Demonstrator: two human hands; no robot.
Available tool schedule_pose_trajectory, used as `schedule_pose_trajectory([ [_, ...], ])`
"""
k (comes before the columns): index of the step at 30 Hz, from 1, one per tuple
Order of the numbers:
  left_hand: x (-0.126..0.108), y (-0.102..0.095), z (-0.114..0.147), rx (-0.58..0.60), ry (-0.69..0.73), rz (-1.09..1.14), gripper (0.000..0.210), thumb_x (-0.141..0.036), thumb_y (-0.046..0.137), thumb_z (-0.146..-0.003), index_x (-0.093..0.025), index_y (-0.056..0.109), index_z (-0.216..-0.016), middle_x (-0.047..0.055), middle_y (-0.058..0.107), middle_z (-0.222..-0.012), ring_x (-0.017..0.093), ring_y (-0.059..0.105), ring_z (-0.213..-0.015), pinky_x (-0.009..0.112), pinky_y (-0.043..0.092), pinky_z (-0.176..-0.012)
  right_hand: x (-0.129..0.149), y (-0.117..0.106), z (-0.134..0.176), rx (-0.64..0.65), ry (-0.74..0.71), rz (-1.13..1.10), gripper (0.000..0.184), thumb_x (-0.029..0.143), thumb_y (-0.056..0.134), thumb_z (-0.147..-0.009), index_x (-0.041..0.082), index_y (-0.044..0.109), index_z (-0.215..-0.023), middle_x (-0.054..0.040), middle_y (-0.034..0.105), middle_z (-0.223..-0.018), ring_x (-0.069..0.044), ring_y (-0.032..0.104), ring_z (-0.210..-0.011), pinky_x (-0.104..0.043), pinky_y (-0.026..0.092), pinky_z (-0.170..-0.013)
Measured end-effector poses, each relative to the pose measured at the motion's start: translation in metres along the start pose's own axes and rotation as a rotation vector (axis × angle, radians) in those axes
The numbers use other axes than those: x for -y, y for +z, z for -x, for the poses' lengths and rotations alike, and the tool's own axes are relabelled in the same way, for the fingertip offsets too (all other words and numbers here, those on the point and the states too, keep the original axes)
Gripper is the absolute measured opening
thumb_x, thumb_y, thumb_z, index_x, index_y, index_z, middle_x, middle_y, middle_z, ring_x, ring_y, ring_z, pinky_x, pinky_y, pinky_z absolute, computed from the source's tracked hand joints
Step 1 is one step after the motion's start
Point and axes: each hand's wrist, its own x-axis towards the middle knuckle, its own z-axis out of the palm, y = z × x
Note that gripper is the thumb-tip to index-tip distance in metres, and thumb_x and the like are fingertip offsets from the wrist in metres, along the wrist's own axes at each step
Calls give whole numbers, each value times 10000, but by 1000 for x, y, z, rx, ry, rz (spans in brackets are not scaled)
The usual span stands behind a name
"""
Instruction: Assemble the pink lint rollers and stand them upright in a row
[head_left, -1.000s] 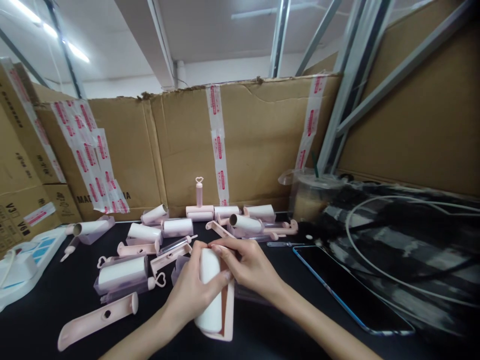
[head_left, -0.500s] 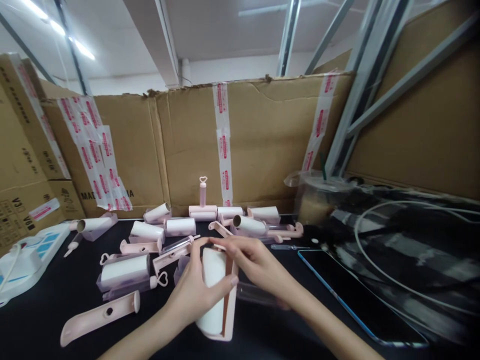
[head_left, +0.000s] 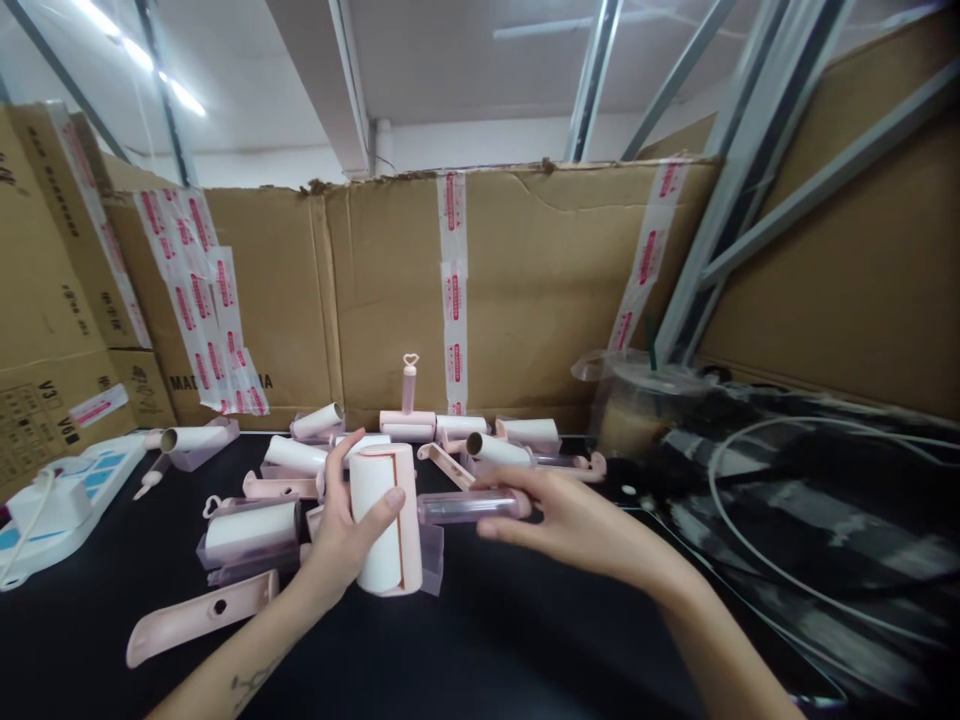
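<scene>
My left hand (head_left: 341, 540) is wrapped round a lint roller head (head_left: 381, 520), a white paper roll in a pale pink holder, with the thumb across its front. From its right side a clear, pinkish handle (head_left: 465, 507) sticks out level. My right hand (head_left: 551, 515) has its fingers closed round the far end of that handle. The handle's inner end touches or nearly touches the holder; whether it is seated I cannot tell. Behind the head, a clear purple-tinted cover (head_left: 432, 560) lies partly hidden.
Several white rolls (head_left: 251, 532) and pink parts lie on the black table. A loose pink holder (head_left: 187, 620) is at front left, a whole lint roller (head_left: 407, 425) at the back. A power strip (head_left: 97, 495) lies left; a plastic cup (head_left: 637, 405) and white cable (head_left: 712, 480) are right.
The roller head has moved up and left in my left hand and is turned more upright. My right hand has left its top and now holds the clear handle at its side.
</scene>
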Motion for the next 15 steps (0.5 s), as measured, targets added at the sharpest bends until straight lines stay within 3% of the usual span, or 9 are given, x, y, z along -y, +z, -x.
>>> schedule_pose_trajectory([
  [4,12,1,1,-60,84,-14,857,-447,666,-682,-277,130,-1328,99,558,-1106,216,602,-885,355,464,-809,-9,-4,-5,-54,35,-480,463,484,638,-707,174,596,-1048,-40,674,-780,-154,613,-545,-320,503,-649],
  [7,16,-1,0,-17,77,-107,950,-475,630,-707,-249,-33,-1350,139,490,-1207,233,559,-1013,381,407,-906,-9,12,-14,-235,45,-806,393,480,638,-707,162,624,-938,-40,671,-743,-147,618,-535,-308,518,-611],
  [11,13,-21,-7,265,-8,-536,1245,-452,756,-546,-233,-161,-1359,183,296,-1368,300,370,-1231,447,309,-998,-4,38,-26,-405,75,-848,258,404,646,-727,148,615,-746,-56,679,-793,-122,602,-482,-272,508,-523],
  [13,8,-36,-12,411,3,-785,1293,-429,799,-455,-254,-84,-1383,162,172,-1433,336,204,-1310,488,221,-1037,-4,45,-28,-464,66,-799,259,398,635,-735,148,589,-684,-34,671,-709,-98,561,-403,-255,485,-475],
  [15,5,-48,-16,479,36,-966,1207,-399,789,-472,-280,17,-1392,125,158,-1447,353,108,-1331,537,133,-1048,-5,47,-28,-468,52,-739,258,399,635,-727,156,571,-667,-11,649,-626,-104,558,-398,-249,475,-463],
])
